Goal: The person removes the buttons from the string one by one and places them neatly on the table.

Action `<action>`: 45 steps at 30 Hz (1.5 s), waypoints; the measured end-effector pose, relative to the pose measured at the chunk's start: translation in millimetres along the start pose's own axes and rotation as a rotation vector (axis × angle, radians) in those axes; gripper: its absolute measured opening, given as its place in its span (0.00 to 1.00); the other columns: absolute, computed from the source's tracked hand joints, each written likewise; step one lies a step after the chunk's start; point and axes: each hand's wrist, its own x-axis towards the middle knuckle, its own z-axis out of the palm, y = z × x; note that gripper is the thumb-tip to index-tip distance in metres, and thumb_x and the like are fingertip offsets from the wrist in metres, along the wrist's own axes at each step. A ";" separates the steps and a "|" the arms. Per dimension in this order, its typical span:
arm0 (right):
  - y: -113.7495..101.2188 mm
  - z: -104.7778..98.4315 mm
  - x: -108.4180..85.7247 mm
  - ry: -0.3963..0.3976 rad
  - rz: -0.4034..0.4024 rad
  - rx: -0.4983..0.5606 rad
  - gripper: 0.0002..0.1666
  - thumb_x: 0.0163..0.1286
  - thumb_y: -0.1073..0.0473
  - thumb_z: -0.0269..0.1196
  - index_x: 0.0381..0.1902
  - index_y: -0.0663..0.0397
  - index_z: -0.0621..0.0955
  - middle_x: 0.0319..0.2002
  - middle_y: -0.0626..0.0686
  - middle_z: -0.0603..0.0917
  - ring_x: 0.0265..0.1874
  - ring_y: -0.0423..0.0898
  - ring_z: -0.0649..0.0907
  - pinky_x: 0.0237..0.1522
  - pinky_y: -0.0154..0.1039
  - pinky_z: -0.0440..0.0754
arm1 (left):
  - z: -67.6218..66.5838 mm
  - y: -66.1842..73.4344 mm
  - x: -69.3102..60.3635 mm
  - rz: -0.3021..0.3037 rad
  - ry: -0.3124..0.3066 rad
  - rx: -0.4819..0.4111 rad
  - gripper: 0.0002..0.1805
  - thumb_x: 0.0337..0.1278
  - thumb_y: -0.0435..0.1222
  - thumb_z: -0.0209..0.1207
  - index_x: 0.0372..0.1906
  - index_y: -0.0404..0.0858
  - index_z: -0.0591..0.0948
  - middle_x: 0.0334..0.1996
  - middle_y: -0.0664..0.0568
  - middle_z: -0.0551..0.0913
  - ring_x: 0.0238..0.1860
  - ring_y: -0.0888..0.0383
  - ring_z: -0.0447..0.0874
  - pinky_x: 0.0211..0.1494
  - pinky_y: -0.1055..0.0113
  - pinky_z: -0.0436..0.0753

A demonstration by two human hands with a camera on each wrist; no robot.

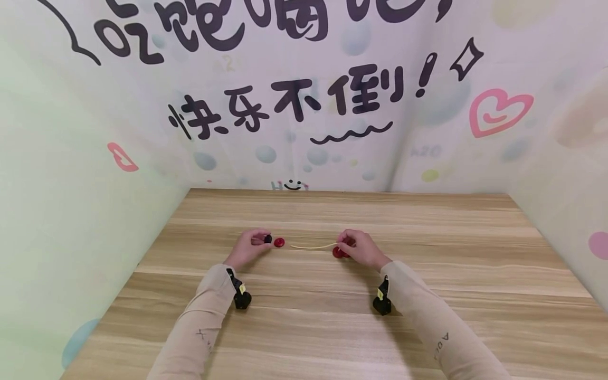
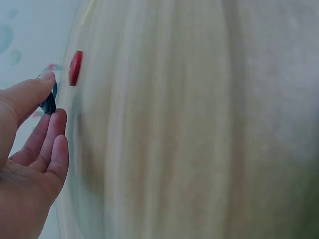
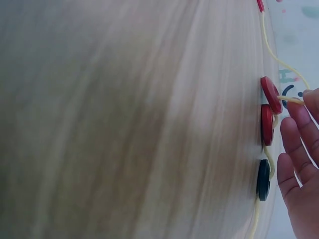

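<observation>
My left hand [image 1: 247, 248] pinches a round black disc [image 2: 49, 103], like a button, between thumb and fingertips just above the table. Beside it on the table lies a loose red disc [image 1: 279, 242]. My right hand [image 1: 361, 248] pinches a thin yellow cord [image 1: 313, 247], whose free end stretches left and stops short of the loose red disc. In the right wrist view, a red disc [image 3: 269, 93], a second red disc [image 3: 267, 124] and a black disc [image 3: 263, 180] are strung on the cord below the pinching fingers. In the head view, my right hand hides part of this row.
A wood-grain table [image 1: 309, 327] carries everything. Behind it hangs a pale printed cloth backdrop [image 1: 304, 158] with lettering, and similar cloth walls stand at the left and right. A black wrist camera [image 1: 242, 300] is strapped on the left sleeve and another [image 1: 382, 303] on the right.
</observation>
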 end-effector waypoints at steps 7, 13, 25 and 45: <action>1.1 0.4 -1.0 0.000 0.002 0.024 0.03 0.61 0.65 0.58 0.32 0.60 0.77 0.27 0.51 0.78 0.25 0.42 0.76 0.26 0.33 0.75 | 3.6 -7.5 0.3 -0.017 0.020 0.101 0.17 0.44 0.26 0.62 0.43 0.25 0.77 0.39 0.37 0.77 0.35 0.49 0.76 0.41 0.62 0.76; 1.8 1.0 -0.9 -0.002 0.008 0.026 0.03 0.61 0.65 0.58 0.33 0.60 0.77 0.28 0.51 0.78 0.25 0.42 0.76 0.26 0.33 0.76 | 6.3 -8.5 1.5 -0.041 0.017 0.183 0.16 0.43 0.28 0.63 0.42 0.27 0.78 0.36 0.40 0.76 0.34 0.51 0.74 0.39 0.62 0.74; 3.2 2.2 -0.3 -0.005 0.025 0.021 0.02 0.61 0.67 0.58 0.33 0.60 0.77 0.29 0.52 0.79 0.27 0.43 0.77 0.26 0.32 0.76 | 9.9 -13.7 6.0 -0.094 0.045 0.172 0.17 0.44 0.27 0.62 0.44 0.27 0.77 0.36 0.40 0.77 0.34 0.52 0.74 0.38 0.64 0.73; 3.2 2.0 -0.1 -0.014 0.015 0.030 0.03 0.61 0.66 0.58 0.33 0.60 0.77 0.28 0.51 0.78 0.26 0.43 0.76 0.26 0.32 0.76 | 14.3 -4.9 4.8 -0.146 0.086 0.070 0.20 0.43 0.24 0.61 0.47 0.26 0.74 0.44 0.37 0.77 0.40 0.47 0.75 0.45 0.58 0.74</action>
